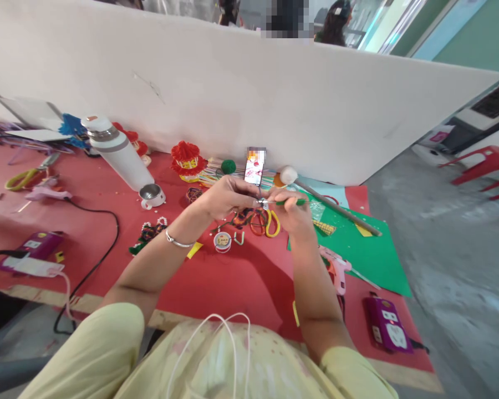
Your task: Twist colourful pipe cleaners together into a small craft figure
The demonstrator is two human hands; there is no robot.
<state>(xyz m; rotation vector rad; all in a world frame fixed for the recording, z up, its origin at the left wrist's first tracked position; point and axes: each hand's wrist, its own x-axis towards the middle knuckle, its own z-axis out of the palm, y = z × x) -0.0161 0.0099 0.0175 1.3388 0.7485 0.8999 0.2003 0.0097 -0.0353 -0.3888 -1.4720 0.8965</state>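
Note:
My right hand (294, 216) is closed around a thin green-handled tool (297, 202), whose narrow metal shaft points left toward my other hand. My left hand (233, 197) pinches something small at its fingertips, which I cannot make out. Both hands meet in the air over the table. Below them lie yellow-and-red handled scissors (271, 223) and dark multicoloured yarn (244, 218). A small white spool (222, 241) sits nearer to me, with a bent pale green piece (239, 239) beside it. Behind the hands a phone (255, 166) leans upright with a picture on its screen.
A white flask (122, 158) and its metal cup (152, 195) stand at left. Pink glue gun (336, 269) and purple power strip (386, 324) lie at right, near green sheet (382, 260) and a stick (341, 208). A white partition (191, 83) closes the back.

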